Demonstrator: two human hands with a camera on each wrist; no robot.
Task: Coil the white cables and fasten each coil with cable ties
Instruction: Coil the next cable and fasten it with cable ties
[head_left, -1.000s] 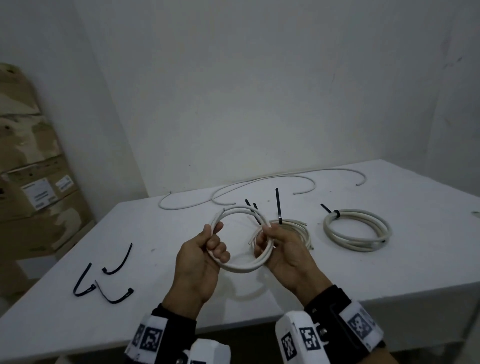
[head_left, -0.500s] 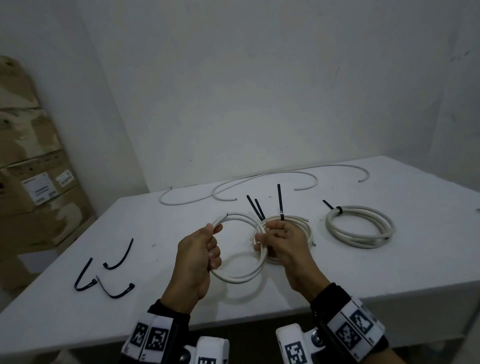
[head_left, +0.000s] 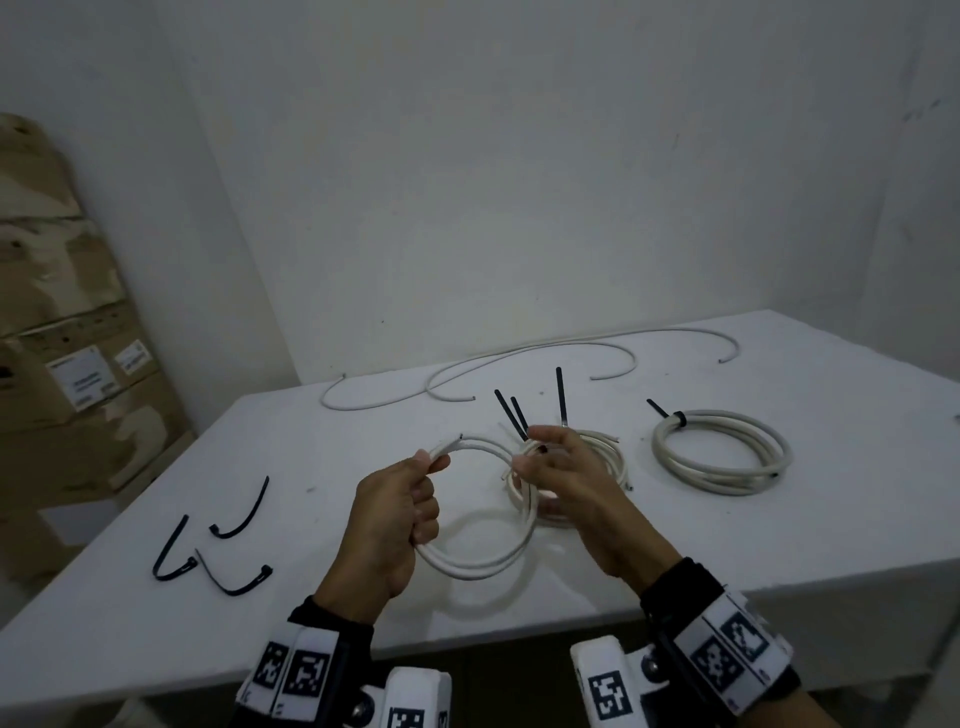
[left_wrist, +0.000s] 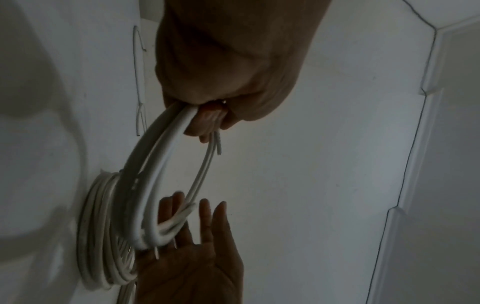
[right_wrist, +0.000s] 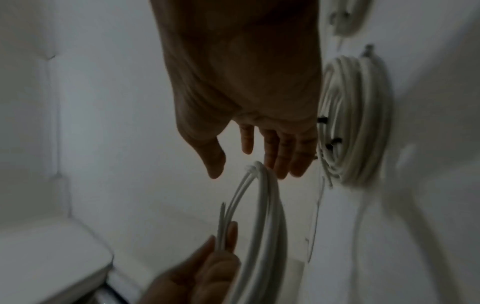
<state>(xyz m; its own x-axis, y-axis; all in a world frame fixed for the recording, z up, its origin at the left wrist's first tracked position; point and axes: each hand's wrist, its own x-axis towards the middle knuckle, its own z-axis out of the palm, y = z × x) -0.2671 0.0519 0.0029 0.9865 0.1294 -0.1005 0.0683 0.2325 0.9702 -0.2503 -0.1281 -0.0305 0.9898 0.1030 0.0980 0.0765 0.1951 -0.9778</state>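
Observation:
My left hand grips a small white cable coil just above the table, thumb pressing the loose end. In the left wrist view the same coil hangs from the curled fingers. My right hand is off the coil, its fingers straight beside the coil's right side; the right wrist view shows them spread next to the coil. Behind the right hand lies a tied coil with black tie tails. Another tied coil lies further right.
Two loose white cables curve along the back of the white table. Three black cable ties lie at the left. Cardboard boxes stand against the left wall. The table's front edge runs just under my wrists.
My right hand has let go of the coil's right side and opened its fingers. The left hand still holds the coil, which now hangs lower and wider.

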